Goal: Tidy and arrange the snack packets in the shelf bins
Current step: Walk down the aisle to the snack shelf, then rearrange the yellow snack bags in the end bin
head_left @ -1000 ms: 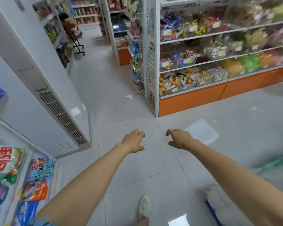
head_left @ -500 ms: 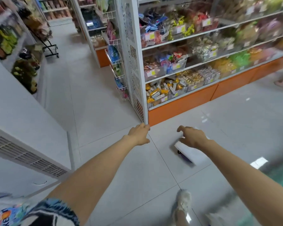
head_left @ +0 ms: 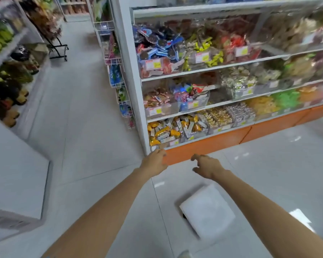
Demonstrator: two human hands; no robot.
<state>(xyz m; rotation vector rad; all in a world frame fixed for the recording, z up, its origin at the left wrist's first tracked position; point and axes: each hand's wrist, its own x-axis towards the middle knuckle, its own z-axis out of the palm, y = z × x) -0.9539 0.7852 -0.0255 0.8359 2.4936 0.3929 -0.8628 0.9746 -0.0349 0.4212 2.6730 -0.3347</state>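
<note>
1. At the far left, a side shelf is carrying green and dark bags, and a white cabinet is standing below it.
2. A wire rack is hanging on the end of the shelf unit, holding small packets.
3. The left grip is reaching forward, fingers loosely curled and holding nothing. Its fingertips are showing against the unit's bottom corner, and I cannot tell whether they are touching it.
4. The snack packets are lying heaped in clear bins on the shelf levels above the orange base. Yellow-orange ones are filling the lowest left bin, nearest the left grip.
5. The right grip is hovering over the floor, fingers relaxed and slightly spread, holding nothing, apart from the shelves.
6. A flat white sheet is lying on the floor beside the right forearm.
7. Farther right, the bins are blurring out.
</note>
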